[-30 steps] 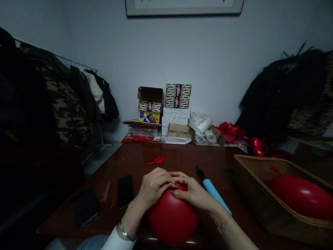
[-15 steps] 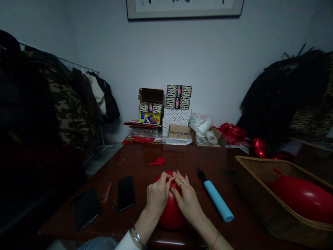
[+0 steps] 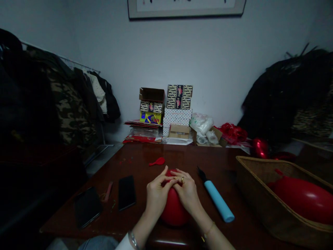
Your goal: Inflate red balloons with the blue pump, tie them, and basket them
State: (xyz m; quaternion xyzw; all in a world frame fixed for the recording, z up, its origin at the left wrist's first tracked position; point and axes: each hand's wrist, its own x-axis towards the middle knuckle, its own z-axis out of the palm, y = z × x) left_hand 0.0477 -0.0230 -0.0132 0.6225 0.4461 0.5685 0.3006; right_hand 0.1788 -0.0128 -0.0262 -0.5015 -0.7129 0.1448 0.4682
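Note:
An inflated red balloon [image 3: 175, 212] rests on the table near its front edge, between my forearms. My left hand [image 3: 156, 194] is at its upper left side, thumb and index finger pinched together over the top. From the other side my right hand [image 3: 187, 190], with a ring on one finger, pinches at the same spot, and the fingertips of both hands meet. The balloon's neck is hidden among the fingers. Beyond the hands lies a flat, uninflated red balloon [image 3: 157, 161]. To the right is a light blue hand pump [image 3: 219, 201] with a black nozzle.
A wicker basket [image 3: 256, 198] holding a large red balloon [image 3: 303, 198] stands at the right. Two dark phones or tablets, a black phone [image 3: 126, 192] and a larger device [image 3: 87, 207], lie left beside a reddish stick [image 3: 108, 191]. Stacked boxes [image 3: 178, 118] stand behind the table [image 3: 205, 156].
My hands have shifted slightly on the balloon. The left fingers have lifted and spread, while both thumbs and index fingers stay together at the top. The view has moved a little.

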